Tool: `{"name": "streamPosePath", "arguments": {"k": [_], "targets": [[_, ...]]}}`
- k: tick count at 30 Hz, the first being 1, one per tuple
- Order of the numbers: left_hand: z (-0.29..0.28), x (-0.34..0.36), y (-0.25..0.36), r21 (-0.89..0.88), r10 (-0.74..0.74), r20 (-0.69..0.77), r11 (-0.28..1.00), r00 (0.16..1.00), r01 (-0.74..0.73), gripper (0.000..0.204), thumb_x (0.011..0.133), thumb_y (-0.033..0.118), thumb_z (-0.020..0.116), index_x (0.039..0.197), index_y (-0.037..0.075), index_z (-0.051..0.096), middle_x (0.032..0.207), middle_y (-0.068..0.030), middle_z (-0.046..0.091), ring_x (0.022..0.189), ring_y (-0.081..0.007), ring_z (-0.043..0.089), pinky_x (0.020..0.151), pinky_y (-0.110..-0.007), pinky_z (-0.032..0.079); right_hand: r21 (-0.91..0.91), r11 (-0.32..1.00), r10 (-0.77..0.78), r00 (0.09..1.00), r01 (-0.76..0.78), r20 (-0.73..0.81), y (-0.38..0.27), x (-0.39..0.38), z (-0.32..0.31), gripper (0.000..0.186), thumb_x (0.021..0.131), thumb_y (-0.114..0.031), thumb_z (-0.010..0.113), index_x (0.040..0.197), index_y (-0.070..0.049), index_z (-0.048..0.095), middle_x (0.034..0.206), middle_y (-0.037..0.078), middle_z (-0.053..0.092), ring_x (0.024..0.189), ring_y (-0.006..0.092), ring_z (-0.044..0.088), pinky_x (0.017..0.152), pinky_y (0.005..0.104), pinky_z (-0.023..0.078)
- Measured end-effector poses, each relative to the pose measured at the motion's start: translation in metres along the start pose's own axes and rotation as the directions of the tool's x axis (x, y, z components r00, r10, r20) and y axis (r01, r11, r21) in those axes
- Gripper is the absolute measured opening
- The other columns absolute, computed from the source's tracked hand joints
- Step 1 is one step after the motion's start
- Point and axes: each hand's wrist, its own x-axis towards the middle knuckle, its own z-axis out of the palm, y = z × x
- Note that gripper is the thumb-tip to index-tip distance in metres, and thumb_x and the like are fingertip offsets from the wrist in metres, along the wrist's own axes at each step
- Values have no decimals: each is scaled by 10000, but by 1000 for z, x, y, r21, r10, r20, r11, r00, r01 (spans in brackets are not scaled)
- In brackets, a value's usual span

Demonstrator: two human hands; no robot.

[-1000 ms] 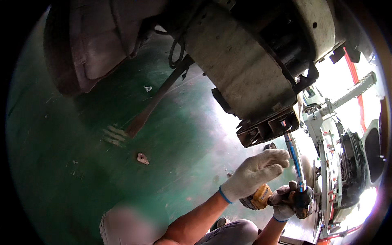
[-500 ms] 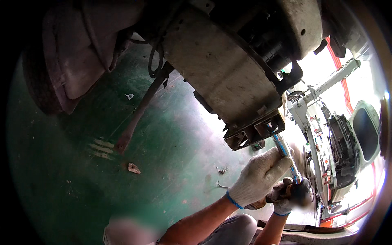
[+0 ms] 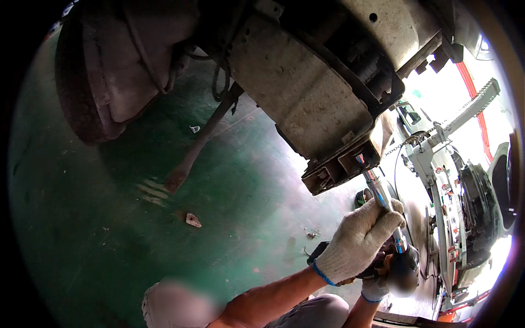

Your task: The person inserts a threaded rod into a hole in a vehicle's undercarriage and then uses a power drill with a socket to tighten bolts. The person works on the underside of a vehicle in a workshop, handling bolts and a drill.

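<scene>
At the lower right of the frame, my left hand (image 3: 358,238) is around the socket extension (image 3: 381,192), partly in front of the power tool (image 3: 403,268), with my right hand (image 3: 375,288) below. The extension's top reaches the bracket (image 3: 339,174) on the end of the beam (image 3: 301,93), upper centre. A small chunk (image 3: 193,220) lies on the floor (image 3: 235,235) left of centre (well apart from me).

A small pale fragment (image 3: 193,220) lies on the green floor (image 3: 240,229), a grey metal frame (image 3: 423,158) standing at right.
</scene>
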Motion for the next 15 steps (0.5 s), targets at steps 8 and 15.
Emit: {"name": "streamPosePath", "arguments": {"k": [8, 15], "targets": [[2, 5, -11, -51, -27, -24, 998, 999, 26, 311, 1025, 198, 554, 1223, -41, 562, 1052, -94, 633, 1034, -146, 632, 863, -286, 559, -181, 975, -96, 976, 133, 197, 8, -13, 8, 712, 876, -326, 605, 1477, -41, 353, 1396, 123, 475, 1288, 250, 465, 1138, 395, 329], [3, 2, -7, -31, -30, -38, 999, 999, 29, 314, 1023, 196, 556, 1229, -41, 565, 1057, -107, 648, 1033, -143, 635, 871, -280, 556, 195, 976, -150, 953, 100, 262, 7, -13, 19, 677, 898, -295, 557, 1493, -48, 349, 1427, 127, 470, 1331, 242, 455, 1150, 394, 332]]}}
